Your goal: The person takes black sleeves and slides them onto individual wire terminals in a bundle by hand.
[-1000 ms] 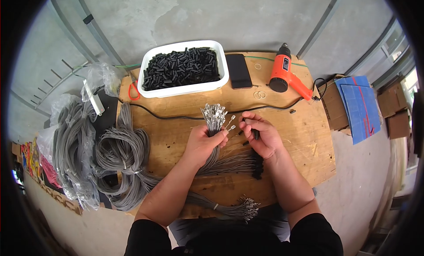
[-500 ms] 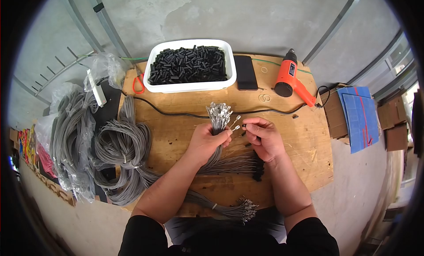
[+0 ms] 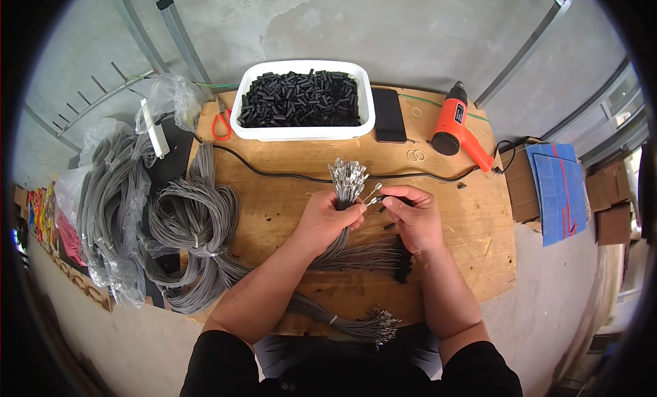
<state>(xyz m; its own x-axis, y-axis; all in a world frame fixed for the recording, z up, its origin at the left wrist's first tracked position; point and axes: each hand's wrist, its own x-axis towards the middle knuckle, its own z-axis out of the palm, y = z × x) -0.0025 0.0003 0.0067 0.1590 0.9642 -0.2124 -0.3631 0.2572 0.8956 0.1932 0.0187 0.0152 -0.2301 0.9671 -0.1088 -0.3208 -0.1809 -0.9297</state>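
Note:
My left hand (image 3: 333,218) is closed round a bundle of grey wires whose silvery metal terminals (image 3: 348,178) fan out above the fist. Two terminals stick out to the right from the bundle. Between the thumb and fingertips of my right hand (image 3: 415,215) is a small black sleeve (image 3: 389,200), its end at one of these terminals. Below the hands, more grey wires (image 3: 356,257) lie across the table and end in black sleeves (image 3: 402,263) near my right wrist.
A white tub (image 3: 303,133) of black sleeves stands at the back, beside a phone (image 3: 389,116), red-handled pliers (image 3: 221,125) and an orange heat gun (image 3: 452,126). Coiled grey wires (image 3: 194,219) lie left. A black cable (image 3: 294,175) crosses the table; another wire bundle (image 3: 349,324) lies in front.
My right hand has brought the black sleeve left to the protruding terminals, where a gap was before. The camera view has shifted slightly. My left hand still grips the bundle.

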